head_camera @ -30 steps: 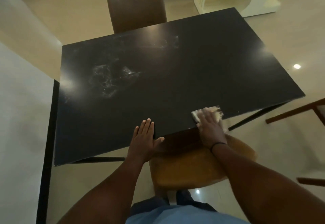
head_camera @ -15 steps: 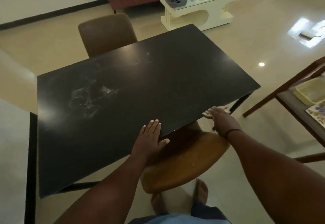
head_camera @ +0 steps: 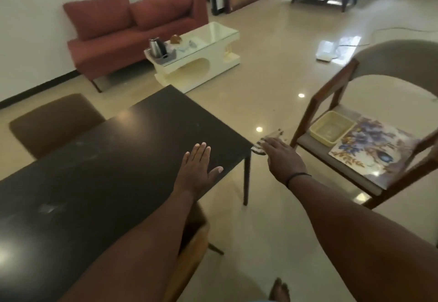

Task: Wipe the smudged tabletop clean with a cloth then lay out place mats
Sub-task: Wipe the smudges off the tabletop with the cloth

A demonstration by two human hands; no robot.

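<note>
Black and glossy, the table (head_camera: 99,171) fills the left of the view, faint pale smudges showing on its far-left part, so the wiping looks unfinished there; a brown chair (head_camera: 54,121) is tucked at its far side, another chair (head_camera: 194,242) at the near edge under the left arm. To the right, apart from the table, stands a wood-framed chair (head_camera: 331,102) serving as a side stand; on its seat lie a flowered mat (head_camera: 372,150) and, just beside it, a shallow yellow tray (head_camera: 330,129), likely parked there to keep the top bare for wiping. The left hand (head_camera: 196,171) lies flat on the table near its right edge, fingers straight, thumb spread, probably as a brace while the body leans. The right hand (head_camera: 282,157) is off the table, just past its right corner, stretched toward the wood-framed chair, the cloth (head_camera: 272,135) under its fingers; blur hides whether they curl round it or merely carry it, so I cannot tell the grip. My guess is that the cloth is headed for the tray and the mat comes next.
</note>
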